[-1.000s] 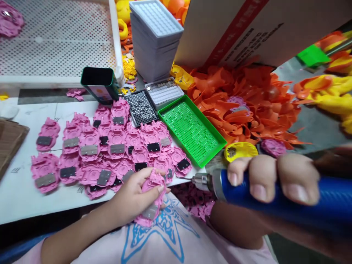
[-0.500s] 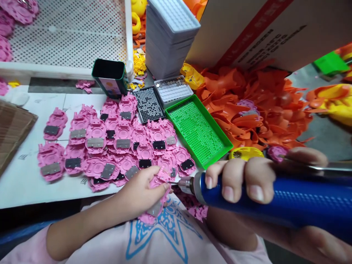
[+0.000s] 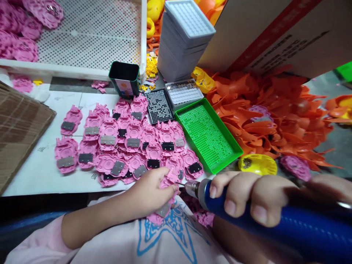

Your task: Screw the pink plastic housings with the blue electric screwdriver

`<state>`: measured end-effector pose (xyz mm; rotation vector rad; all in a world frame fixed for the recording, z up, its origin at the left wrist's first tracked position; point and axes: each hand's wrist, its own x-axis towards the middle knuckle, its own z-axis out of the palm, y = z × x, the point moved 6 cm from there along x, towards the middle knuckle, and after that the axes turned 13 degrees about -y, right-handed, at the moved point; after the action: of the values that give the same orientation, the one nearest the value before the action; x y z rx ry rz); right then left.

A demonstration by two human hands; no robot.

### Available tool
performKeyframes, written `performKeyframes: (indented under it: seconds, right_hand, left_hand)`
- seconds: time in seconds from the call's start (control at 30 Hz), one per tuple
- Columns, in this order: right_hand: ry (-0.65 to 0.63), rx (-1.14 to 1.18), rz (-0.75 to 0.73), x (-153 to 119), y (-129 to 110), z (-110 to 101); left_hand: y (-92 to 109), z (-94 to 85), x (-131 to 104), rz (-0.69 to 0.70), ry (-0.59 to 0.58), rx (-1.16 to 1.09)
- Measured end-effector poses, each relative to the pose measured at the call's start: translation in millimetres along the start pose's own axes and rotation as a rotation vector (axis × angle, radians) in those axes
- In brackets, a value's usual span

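Observation:
My left hand [image 3: 150, 190] grips a pink plastic housing [image 3: 170, 201] with a grey plate on it, held close against my shirt at the table's front edge. In my right hand [image 3: 253, 194] is a blue electric screwdriver [image 3: 310, 227], fingers wrapped over its barrel. Its bit [image 3: 180, 183] points left at the upper part of the housing; whether the tip touches a screw I cannot tell. Several more pink housings [image 3: 134, 137] with grey or black plates lie in overlapping rows on the white table [image 3: 41, 161], just beyond my left hand.
Beyond the housings stand a green screw tray [image 3: 239, 151], a black screw tray [image 3: 159, 106], a white tray [image 3: 184, 93] and a dark green bin [image 3: 125, 79]. White trays [image 3: 181, 44] are stacked behind. Orange parts [image 3: 261, 121] heap at right; cardboard [image 3: 24, 128] juts in at left.
The camera view has shifted, so the scene sits farther right. The screwdriver's rear end now tilts lower. Both hands keep their holds.

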<state>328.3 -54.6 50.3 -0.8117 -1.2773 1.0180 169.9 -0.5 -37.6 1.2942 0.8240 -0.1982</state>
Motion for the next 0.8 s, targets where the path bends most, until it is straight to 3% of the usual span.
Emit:
performKeyframes:
  seconds: [0.07,0.17,0.23,0.53,0.67,0.8]
  right_hand:
    - [-0.11,-0.023,-0.019,4.7,-5.9,4.2]
    - [-0.306,-0.066,0.128,9.4,-13.1,11.9]
    - [-0.365,-0.088,0.185,11.0,-19.3,14.7]
    - [-0.471,-0.087,0.136,18.9,-19.3,27.6]
    - [-0.434,-0.078,0.107,14.3,-26.8,25.9]
    - [-0.407,-0.081,0.127,3.4,-19.0,19.9]
  left_hand:
    - [-0.4,0.8,0.8,-0.009,0.012,0.022]
    - [-0.3,1.8,2.1,-0.024,0.024,0.058]
    - [0.0,2.1,2.5,-0.029,0.027,0.078]
    - [-1.8,8.6,0.8,0.016,-0.008,0.082]
    - [0.7,8.1,1.1,0.023,-0.011,0.123]
    - [12.3,9.0,2.2,0.02,-0.096,0.272]
